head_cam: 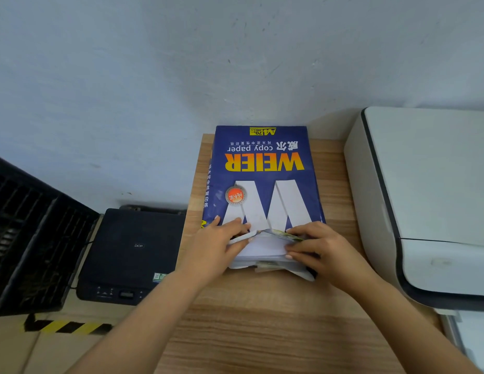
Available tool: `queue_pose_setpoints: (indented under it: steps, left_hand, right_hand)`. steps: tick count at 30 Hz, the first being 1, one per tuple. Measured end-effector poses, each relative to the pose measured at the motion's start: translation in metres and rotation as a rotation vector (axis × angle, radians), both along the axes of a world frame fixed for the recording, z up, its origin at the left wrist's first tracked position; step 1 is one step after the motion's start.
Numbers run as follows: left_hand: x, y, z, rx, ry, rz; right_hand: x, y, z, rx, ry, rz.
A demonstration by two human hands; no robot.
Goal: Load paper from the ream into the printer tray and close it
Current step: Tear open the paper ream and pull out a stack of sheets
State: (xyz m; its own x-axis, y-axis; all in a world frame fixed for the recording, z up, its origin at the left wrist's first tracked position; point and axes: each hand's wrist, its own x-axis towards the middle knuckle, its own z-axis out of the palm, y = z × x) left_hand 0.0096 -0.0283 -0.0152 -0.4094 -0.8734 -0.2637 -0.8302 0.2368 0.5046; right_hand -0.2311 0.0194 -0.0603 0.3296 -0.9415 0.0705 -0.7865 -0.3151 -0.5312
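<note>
surface: wooden table, light woodgrain, is running from the near edge back to the wall; its left edge is dropping off to the floor
ream: blue WEIER copy paper pack is lying flat on the table, print upside down to the camera, far end reaching the wall, near end facing the person
wrapper: near end is standing torn open, flaps peeling up and out, white paper stack showing in the gap
left hand: is gripping the left wrapper flap at the near left corner of the ream, fingers curled onto the flap
right hand: is pinching the right side of the torn wrapper, fingertips lying on the exposed paper
printer: white/grey unit is sitting on the table just right of the ream, lid down; narrow strip of bare wood between the two. Tray can't be made out from here
right of printer: something pale is showing at the bottom right edge, can't tell what
second machine: black unit marked DCP is sitting lower, left of the table, control panel along its near edge
black crate: slatted, is sitting at far left beside the black unit
floor: beige, yellow/black hazard tape is running across it
wall: pale blue-white, scuffed, is filling the whole upper half
</note>
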Motion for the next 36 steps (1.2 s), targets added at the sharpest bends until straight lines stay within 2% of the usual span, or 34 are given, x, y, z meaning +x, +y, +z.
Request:
queue_pose_setpoints:
  steps: [17, 26, 31, 34, 36]
  left_hand:
    - [0.001, 0.003, -0.003, -0.013, 0.077, 0.029]
    - [0.004, 0.001, -0.015, -0.027, 0.13, 0.037]
    - [0.017, 0.003, -0.021, 0.068, 0.239, -0.121]
    - [0.025, 0.016, -0.015, -0.013, 0.201, -0.204]
    - [0.031, 0.027, -0.012, -0.081, 0.24, -0.219]
  right_hand:
    - [-0.003, -0.002, -0.007, -0.041, -0.024, 0.032]
    - [0.006, 0.005, -0.003, -0.126, 0.057, 0.018]
    - [0.02, 0.02, 0.01, -0.174, 0.071, -0.049]
    - [0.025, 0.037, 0.021, -0.149, 0.078, -0.034]
    - [0.027, 0.052, 0.028, -0.14, 0.073, -0.038]
